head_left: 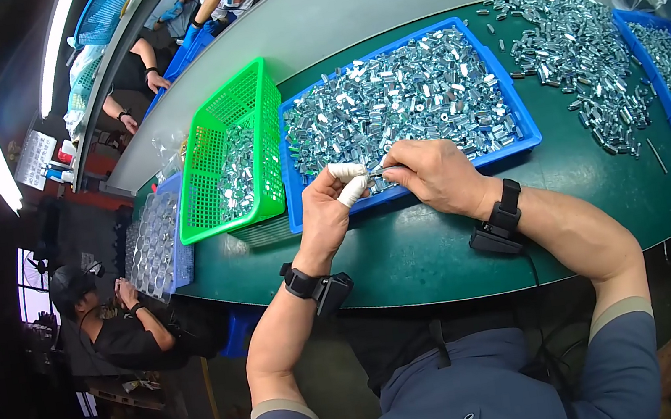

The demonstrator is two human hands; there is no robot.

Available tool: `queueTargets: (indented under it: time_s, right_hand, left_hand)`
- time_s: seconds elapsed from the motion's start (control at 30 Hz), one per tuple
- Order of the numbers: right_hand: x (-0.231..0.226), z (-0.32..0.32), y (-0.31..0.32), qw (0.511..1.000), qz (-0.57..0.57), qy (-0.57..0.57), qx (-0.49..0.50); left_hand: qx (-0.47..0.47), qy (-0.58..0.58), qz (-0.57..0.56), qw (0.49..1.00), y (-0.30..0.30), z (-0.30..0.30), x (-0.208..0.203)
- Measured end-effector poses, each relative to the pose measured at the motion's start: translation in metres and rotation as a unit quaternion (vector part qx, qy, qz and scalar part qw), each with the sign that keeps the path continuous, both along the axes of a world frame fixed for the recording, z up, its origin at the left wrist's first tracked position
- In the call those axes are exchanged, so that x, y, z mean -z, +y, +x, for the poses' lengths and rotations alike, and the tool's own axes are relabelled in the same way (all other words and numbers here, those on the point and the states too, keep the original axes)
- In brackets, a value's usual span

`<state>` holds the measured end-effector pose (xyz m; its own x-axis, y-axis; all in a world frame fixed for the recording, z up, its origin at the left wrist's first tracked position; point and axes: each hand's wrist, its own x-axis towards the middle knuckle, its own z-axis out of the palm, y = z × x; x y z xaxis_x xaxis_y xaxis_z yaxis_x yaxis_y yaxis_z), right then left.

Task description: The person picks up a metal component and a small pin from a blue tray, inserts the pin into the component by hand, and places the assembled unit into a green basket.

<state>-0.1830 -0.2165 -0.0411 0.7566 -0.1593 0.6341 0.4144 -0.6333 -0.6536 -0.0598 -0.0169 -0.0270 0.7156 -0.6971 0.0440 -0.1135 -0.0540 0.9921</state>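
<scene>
Near the front edge of a blue tray (522, 113), my two hands meet fingertip to fingertip. My left hand (325, 215) has white coverings on the thumb and forefinger, which are pinched on a small metal piece (376, 174). From the other side, my right hand (437, 177) is closed with thumb and forefinger at the same spot. What it grips is mostly hidden by the fingers; a thin grey metal bit shows between the hands. Loose shiny metal sleeves (406, 98), short and hexagonal-looking, fill the tray behind.
Left of the tray stands a green basket (205, 150) with more metal parts. A loose heap (577, 50) lies right, near a thin rod (656, 156) and another blue tray (663, 90). A container of round clear pieces (155, 242) stands far left. Co-workers (117, 319) are beyond the table.
</scene>
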Motion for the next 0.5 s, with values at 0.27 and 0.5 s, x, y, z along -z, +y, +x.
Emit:
queueTargets:
  time_s: [0.27,0.5]
  right_hand:
    - [0.004,-0.001,-0.001,0.997,-0.041,0.068,0.012]
    - [0.002,0.000,0.000,0.999,-0.009,-0.050,0.019]
  left_hand:
    - [0.005,-0.010,-0.010,1.000,0.000,-0.004,0.004]
    - [0.005,-0.023,-0.009,1.000,-0.005,-0.009,-0.009]
